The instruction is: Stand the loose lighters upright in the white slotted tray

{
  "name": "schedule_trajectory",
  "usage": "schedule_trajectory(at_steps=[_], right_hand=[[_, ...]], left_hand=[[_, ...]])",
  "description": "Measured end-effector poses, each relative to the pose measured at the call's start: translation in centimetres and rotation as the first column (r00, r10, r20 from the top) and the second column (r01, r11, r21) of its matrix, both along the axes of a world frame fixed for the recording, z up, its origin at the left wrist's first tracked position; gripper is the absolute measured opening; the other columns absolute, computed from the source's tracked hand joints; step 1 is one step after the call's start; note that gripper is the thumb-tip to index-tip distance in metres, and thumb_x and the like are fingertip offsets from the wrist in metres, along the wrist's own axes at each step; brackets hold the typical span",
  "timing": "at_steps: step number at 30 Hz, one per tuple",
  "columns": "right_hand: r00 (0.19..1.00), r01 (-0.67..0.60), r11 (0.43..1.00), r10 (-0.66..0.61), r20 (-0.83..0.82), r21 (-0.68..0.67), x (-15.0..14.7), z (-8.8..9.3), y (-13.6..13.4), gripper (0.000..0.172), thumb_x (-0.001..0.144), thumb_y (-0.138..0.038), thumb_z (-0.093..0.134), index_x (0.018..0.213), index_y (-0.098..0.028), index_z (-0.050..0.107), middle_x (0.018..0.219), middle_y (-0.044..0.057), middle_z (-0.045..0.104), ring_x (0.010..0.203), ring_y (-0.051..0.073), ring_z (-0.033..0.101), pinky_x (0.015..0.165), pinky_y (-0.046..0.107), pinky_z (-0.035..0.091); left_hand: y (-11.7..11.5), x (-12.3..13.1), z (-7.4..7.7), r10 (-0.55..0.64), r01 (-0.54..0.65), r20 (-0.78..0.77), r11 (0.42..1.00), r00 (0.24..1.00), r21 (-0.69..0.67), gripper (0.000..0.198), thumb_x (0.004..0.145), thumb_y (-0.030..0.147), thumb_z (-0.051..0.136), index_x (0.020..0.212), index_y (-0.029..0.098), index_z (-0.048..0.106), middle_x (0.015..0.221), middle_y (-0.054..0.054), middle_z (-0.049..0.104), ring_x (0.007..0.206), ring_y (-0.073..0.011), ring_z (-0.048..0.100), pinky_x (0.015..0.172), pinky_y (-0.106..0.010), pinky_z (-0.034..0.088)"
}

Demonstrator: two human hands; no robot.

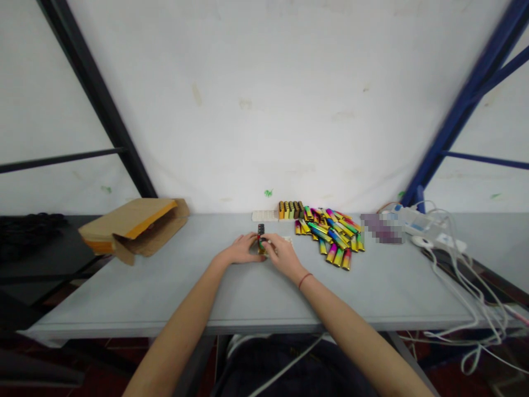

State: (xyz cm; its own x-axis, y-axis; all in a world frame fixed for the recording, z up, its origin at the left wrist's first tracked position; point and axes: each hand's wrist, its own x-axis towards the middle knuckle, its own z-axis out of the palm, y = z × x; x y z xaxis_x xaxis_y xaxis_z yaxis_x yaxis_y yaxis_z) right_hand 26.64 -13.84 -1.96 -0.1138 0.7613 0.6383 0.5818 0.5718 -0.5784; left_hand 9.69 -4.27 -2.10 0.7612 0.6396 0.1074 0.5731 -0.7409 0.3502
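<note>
My left hand (pixel 242 249) and my right hand (pixel 281 251) meet at the middle of the grey table (pixel 165 286). Both are closed around a small colourful lighter (pixel 260 238) held upright, its dark top sticking out above the fingers. A pale flat piece (pixel 287 240) lies just behind my right hand. To the right lies a heap of several iridescent lighters (pixel 333 236). Behind it a short row of lighters (pixel 290 209) stands in a white tray (pixel 265 215). A red string circles my right wrist.
An open cardboard box (pixel 132 226) lies on its side at the table's left. White power strips, adapters and cables (pixel 433 237) crowd the right end and hang over the edge. A white wall rises behind, with dark and blue shelf struts on either side.
</note>
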Motion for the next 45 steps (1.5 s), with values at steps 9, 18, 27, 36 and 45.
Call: schedule_trajectory(at_steps=[9, 18, 27, 36, 45], right_hand=[[0.991, 0.041, 0.999, -0.037, 0.13, -0.03, 0.2, 0.2, 0.2, 0.026, 0.095, -0.023, 0.038, 0.113, -0.019, 0.057, 0.105, 0.01, 0.065, 0.097, 0.02, 0.06, 0.087, 0.033, 0.046], [0.935, 0.159, 0.987, -0.149, 0.322, -0.005, 0.1, 1.2, 0.2, 0.03, 0.096, -0.022, 0.039, 0.117, -0.018, 0.059, 0.097, 0.012, 0.066, 0.087, 0.022, 0.061, 0.074, 0.031, 0.046], [0.941, 0.193, 0.977, -0.212, 0.263, 0.093, 2.1, 1.6, 0.6, 0.034, 0.094, -0.028, 0.041, 0.122, -0.02, 0.059, 0.094, 0.009, 0.063, 0.086, 0.021, 0.057, 0.079, 0.031, 0.044], [0.437, 0.895, 0.392, -0.865, 0.247, -0.211, 15.3, 1.1, -0.5, 0.03, 0.073, -0.017, 0.05, 0.094, -0.015, 0.072, 0.104, 0.019, 0.06, 0.105, 0.034, 0.05, 0.086, 0.051, 0.038], [0.499, 0.866, 0.4, -0.725, 0.475, -0.299, 17.9, -0.6, -0.3, 0.022, 0.067, -0.021, 0.057, 0.08, -0.019, 0.073, 0.075, 0.013, 0.065, 0.081, 0.027, 0.062, 0.072, 0.039, 0.046]], left_hand=[[-0.6, 0.2, 0.8, 0.016, -0.016, -0.03, 1.0, 0.999, 0.002, 0.074, 0.073, 0.053, 0.069, 0.135, 0.02, 0.044, 0.141, -0.01, 0.045, 0.128, -0.0316, 0.043, 0.109, -0.041, 0.028], [-0.5, 0.1, 0.6, 0.022, -0.023, -0.04, 1.0, 0.999, -0.007, 0.076, 0.074, 0.055, 0.067, 0.135, 0.016, 0.045, 0.142, -0.013, 0.044, 0.13, -0.034, 0.04, 0.111, -0.045, 0.025], [0.0, 0.1, 0.2, 0.037, -0.038, -0.072, 0.999, 0.997, -0.017, 0.079, 0.074, 0.059, 0.066, 0.137, 0.018, 0.042, 0.143, -0.013, 0.042, 0.132, -0.0335, 0.037, 0.113, -0.044, 0.021], [-0.1, 0.0, 0.6, 0.033, -0.036, -0.067, 0.998, 0.997, -0.044, 0.079, 0.072, 0.061, 0.066, 0.135, 0.019, 0.043, 0.144, -0.012, 0.042, 0.133, -0.0342, 0.036, 0.112, -0.046, 0.021], [0.1, 0.0, 0.4, 0.011, -0.013, -0.057, 1.0, 0.998, -0.025, 0.078, 0.073, 0.061, 0.064, 0.134, 0.016, 0.045, 0.142, -0.013, 0.044, 0.131, -0.0346, 0.038, 0.111, -0.044, 0.023]])
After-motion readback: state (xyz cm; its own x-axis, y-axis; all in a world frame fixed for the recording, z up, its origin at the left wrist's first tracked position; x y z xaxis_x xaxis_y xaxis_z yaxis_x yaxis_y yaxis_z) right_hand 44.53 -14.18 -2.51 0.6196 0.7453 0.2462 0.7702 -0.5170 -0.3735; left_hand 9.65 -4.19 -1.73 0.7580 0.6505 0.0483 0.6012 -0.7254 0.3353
